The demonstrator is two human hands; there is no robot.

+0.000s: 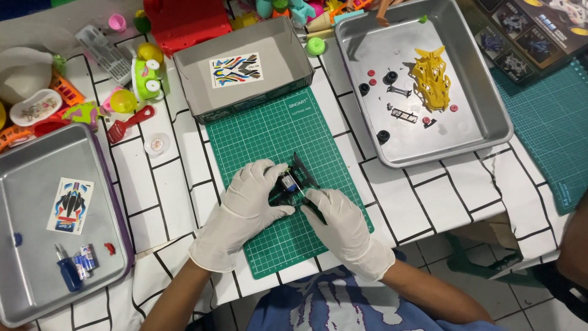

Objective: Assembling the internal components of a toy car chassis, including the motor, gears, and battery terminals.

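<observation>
White cloth printed with a black brick pattern covered the bench (177,184), and a green cutting mat (275,141) lay on it under both hands. Both wore pale gloves. The left hand (251,196) was curled around the left side of a small black toy car chassis (294,184), fingers closed on it, thumb toward the middle. The right hand (337,214) gripped the chassis from the other side, its fingers pinched narrow at the frame's near edge. A little silver and blue motor (288,182) showed between the two hands, seated in the chassis.

Beyond the hands stood a grey box (245,67) with a colourful sticker sheet inside. Up and to the right of the right hand sat a metal tray (478,116) holding a yellow car body (430,78), black wheels and small loose parts. Left of the left hand was another metal tray (24,214) with a sticker sheet, batteries and a blue-handled screwdriver (66,270). Bright plastic toys (135,79) crowded the far left corner. Grey floor tiles showed past the bench's near right edge.
</observation>
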